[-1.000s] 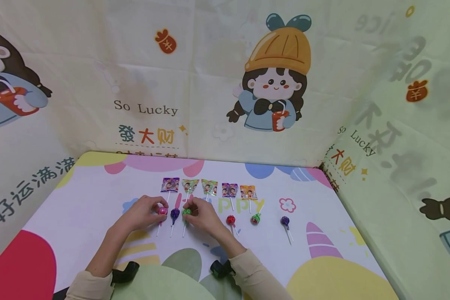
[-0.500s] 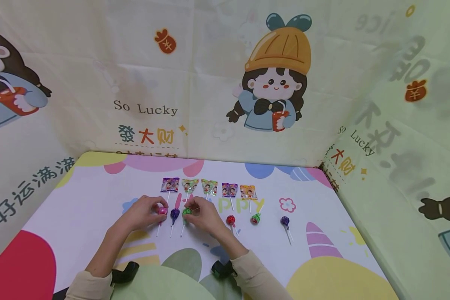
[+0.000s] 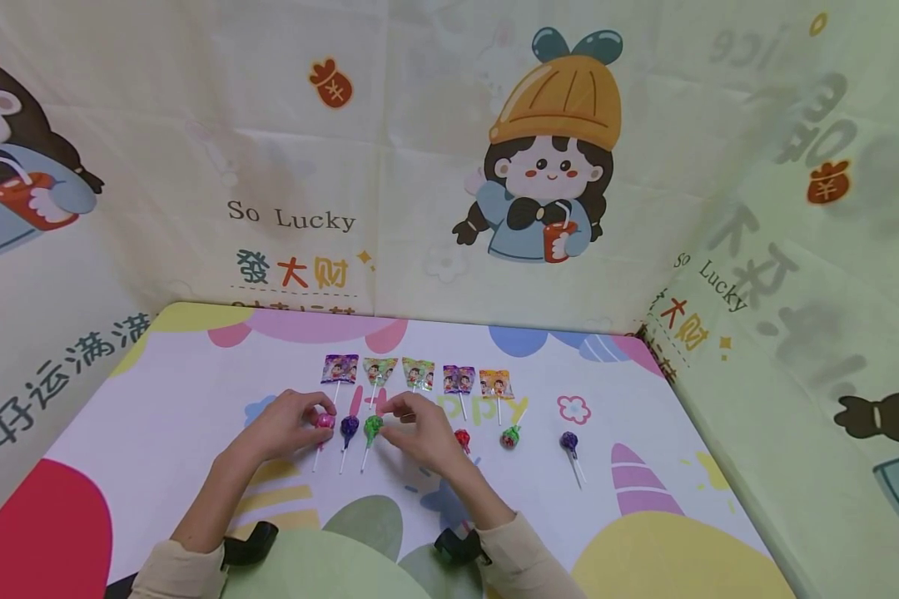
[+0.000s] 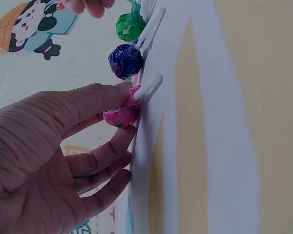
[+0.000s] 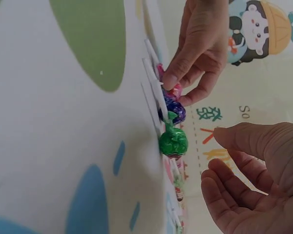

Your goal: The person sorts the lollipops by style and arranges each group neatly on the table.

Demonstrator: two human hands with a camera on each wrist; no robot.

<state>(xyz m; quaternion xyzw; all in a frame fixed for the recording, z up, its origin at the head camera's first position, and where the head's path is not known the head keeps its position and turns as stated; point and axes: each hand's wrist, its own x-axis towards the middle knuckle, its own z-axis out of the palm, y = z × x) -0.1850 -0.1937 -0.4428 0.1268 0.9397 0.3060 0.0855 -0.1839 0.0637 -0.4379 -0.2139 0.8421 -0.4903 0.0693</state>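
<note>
My left hand (image 3: 286, 426) pinches the head of a pink lollipop (image 3: 325, 423) lying on the table; the left wrist view shows thumb and forefinger on its pink wrapper (image 4: 121, 116). Beside it lies a dark purple lollipop (image 3: 350, 428), stick toward me. A green lollipop (image 3: 373, 427) comes third in this row. Just right of it, my right hand (image 3: 425, 434) is apart from the candy, thumb and fingers spread. In the right wrist view, a gap separates the right fingers from the green lollipop (image 5: 174, 142).
Behind them runs a row of flat-wrapped lollipops, from a purple packet (image 3: 340, 368) to an orange packet (image 3: 497, 384). Rightward lie a red lollipop (image 3: 462, 438), partly hidden by my right hand, a green-and-red lollipop (image 3: 509, 437) and another purple lollipop (image 3: 569, 442). A printed cloth wall (image 3: 419, 166) stands behind.
My right hand has let go of the green lollipop and moved slightly right, now partly covering the red one. The green lollipop's stick end shifted slightly left. My left hand stays on the pink lollipop.
</note>
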